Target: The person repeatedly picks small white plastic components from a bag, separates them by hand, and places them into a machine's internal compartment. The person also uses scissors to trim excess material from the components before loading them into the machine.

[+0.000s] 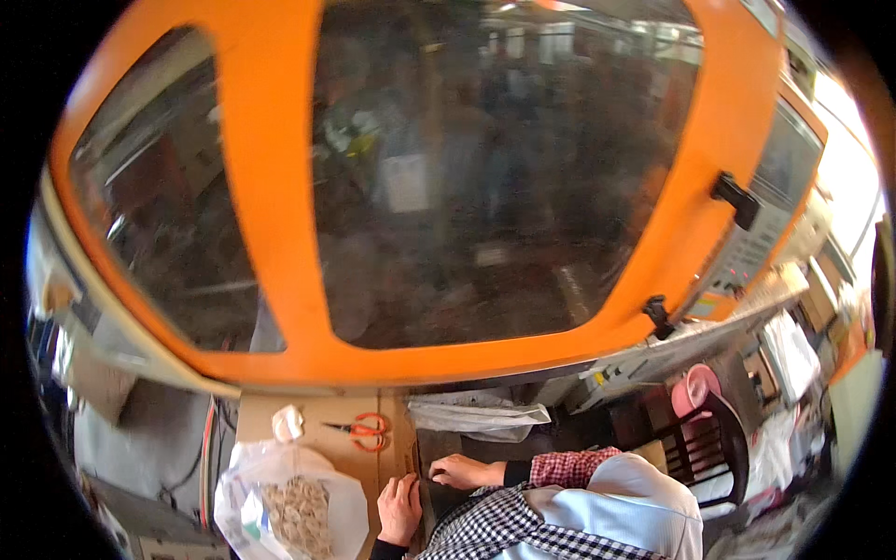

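Observation:
My left hand rests at the right edge of a cardboard-covered work surface, its fingers extended with nothing visible in them. Just to its right, my right hand hangs past that edge with loosely bent fingers; no object shows in it. Orange-handled scissors lie on the cardboard beyond my left hand, blades pointing left. A small whitish lump sits left of the scissors. Nearer to me on the left stands an open white plastic bag holding many small beige pieces.
An orange machine door with dark windows and black handles rises ahead. A control panel is at its right. Folded clear plastic lies beyond my right hand. A dark slatted chair and a pink basin stand to the right.

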Action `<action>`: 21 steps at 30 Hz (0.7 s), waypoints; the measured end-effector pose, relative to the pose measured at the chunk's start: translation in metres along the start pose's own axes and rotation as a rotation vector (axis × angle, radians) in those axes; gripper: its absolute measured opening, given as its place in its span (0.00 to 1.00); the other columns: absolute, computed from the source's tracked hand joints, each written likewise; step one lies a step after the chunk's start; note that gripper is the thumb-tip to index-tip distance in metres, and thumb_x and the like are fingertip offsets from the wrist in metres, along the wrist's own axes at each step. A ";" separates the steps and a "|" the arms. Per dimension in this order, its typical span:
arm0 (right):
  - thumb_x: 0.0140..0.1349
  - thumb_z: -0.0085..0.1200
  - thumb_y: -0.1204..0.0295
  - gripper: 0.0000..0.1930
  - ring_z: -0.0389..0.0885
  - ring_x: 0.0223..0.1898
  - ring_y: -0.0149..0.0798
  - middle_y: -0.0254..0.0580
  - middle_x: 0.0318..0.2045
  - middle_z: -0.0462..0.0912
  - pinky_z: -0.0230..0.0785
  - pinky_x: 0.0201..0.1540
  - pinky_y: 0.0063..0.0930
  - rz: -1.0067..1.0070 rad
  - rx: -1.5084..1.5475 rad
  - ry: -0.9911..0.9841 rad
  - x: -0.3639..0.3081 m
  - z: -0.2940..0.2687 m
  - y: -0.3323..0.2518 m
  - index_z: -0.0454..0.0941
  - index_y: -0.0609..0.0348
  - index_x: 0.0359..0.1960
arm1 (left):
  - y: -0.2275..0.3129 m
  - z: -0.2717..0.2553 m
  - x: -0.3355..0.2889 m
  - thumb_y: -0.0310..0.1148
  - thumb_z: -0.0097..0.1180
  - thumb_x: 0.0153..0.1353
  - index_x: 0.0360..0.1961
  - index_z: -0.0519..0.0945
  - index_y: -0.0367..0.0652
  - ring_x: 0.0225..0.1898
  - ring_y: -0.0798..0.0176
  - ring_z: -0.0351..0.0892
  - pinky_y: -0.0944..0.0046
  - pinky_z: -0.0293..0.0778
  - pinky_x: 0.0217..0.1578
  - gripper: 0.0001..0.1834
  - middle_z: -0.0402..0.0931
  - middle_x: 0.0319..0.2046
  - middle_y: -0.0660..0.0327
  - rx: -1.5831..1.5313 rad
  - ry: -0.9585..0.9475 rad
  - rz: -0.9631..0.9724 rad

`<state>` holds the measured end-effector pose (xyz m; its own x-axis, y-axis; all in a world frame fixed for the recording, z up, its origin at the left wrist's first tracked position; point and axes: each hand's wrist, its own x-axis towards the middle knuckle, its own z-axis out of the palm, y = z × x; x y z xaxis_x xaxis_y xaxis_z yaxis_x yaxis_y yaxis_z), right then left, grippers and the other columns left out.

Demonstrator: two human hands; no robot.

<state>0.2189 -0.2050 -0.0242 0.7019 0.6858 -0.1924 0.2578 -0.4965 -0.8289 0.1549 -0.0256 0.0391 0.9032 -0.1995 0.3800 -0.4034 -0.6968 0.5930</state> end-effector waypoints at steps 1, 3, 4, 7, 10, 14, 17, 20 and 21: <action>0.57 0.48 0.69 0.10 0.76 0.35 0.54 0.53 0.31 0.78 0.67 0.38 0.41 0.063 0.117 0.059 -0.008 -0.002 0.010 0.74 0.64 0.35 | 0.002 0.008 0.019 0.26 0.54 0.53 0.37 0.74 0.39 0.26 0.50 0.73 0.58 0.69 0.26 0.09 0.71 0.26 0.53 -0.018 -0.015 0.061; 0.55 0.50 0.68 0.11 0.76 0.35 0.56 0.55 0.30 0.78 0.67 0.37 0.43 -0.005 0.094 0.131 -0.022 -0.011 0.018 0.74 0.64 0.34 | 0.028 0.015 0.061 0.28 0.57 0.52 0.37 0.75 0.40 0.26 0.53 0.72 0.58 0.69 0.26 0.10 0.71 0.25 0.55 -0.068 -0.081 0.125; 0.55 0.51 0.68 0.11 0.75 0.35 0.57 0.57 0.30 0.77 0.67 0.38 0.44 -0.035 0.078 0.155 -0.024 -0.005 0.034 0.74 0.65 0.33 | 0.041 0.024 0.081 0.29 0.58 0.51 0.38 0.75 0.39 0.26 0.54 0.73 0.60 0.70 0.26 0.12 0.71 0.26 0.55 -0.095 -0.142 0.165; 0.54 0.54 0.67 0.12 0.75 0.35 0.55 0.52 0.28 0.77 0.67 0.38 0.45 -0.246 -0.095 0.266 -0.027 0.007 0.075 0.72 0.64 0.34 | 0.103 0.052 0.136 0.30 0.59 0.51 0.40 0.74 0.38 0.33 0.52 0.74 0.59 0.70 0.35 0.15 0.73 0.32 0.53 -0.179 -0.293 0.404; 0.53 0.56 0.66 0.13 0.75 0.35 0.54 0.51 0.29 0.77 0.67 0.39 0.43 -0.347 -0.222 0.410 -0.044 -0.010 0.099 0.72 0.63 0.33 | 0.179 0.078 0.182 0.32 0.59 0.52 0.49 0.69 0.35 0.46 0.46 0.70 0.54 0.67 0.46 0.23 0.69 0.43 0.48 -0.263 -0.479 0.612; 0.52 0.56 0.64 0.15 0.75 0.35 0.54 0.51 0.30 0.77 0.67 0.40 0.43 -0.266 -0.241 0.514 -0.066 -0.033 0.142 0.72 0.62 0.35 | 0.272 0.125 0.212 0.37 0.64 0.48 0.60 0.56 0.34 0.54 0.42 0.63 0.52 0.60 0.55 0.42 0.64 0.52 0.44 -0.458 -0.336 0.653; 0.53 0.56 0.63 0.15 0.75 0.35 0.55 0.52 0.29 0.76 0.67 0.38 0.44 -0.208 -0.173 0.618 -0.087 -0.047 0.174 0.72 0.62 0.35 | 0.313 0.157 0.234 0.34 0.65 0.47 0.60 0.55 0.32 0.54 0.47 0.65 0.53 0.60 0.55 0.42 0.63 0.53 0.43 -0.564 -0.235 0.673; 0.54 0.54 0.61 0.16 0.75 0.36 0.56 0.55 0.31 0.76 0.67 0.37 0.46 0.056 -0.090 0.430 -0.135 -0.093 0.133 0.72 0.64 0.35 | 0.331 0.178 0.244 0.28 0.59 0.54 0.48 0.64 0.33 0.41 0.64 0.72 0.65 0.68 0.42 0.23 0.71 0.40 0.55 -0.790 -0.478 0.511; 0.54 0.54 0.61 0.17 0.75 0.36 0.56 0.55 0.31 0.76 0.67 0.37 0.46 0.107 -0.088 0.409 -0.144 -0.100 0.129 0.72 0.64 0.35 | 0.336 0.184 0.245 0.27 0.57 0.56 0.45 0.65 0.34 0.37 0.67 0.72 0.68 0.68 0.39 0.19 0.72 0.36 0.58 -0.858 -0.505 0.432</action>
<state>0.2173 -0.4206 -0.0509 0.9288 0.3689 -0.0360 0.2121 -0.6088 -0.7645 0.2677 -0.4355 0.2004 0.5369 -0.7098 0.4561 -0.4926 0.1752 0.8525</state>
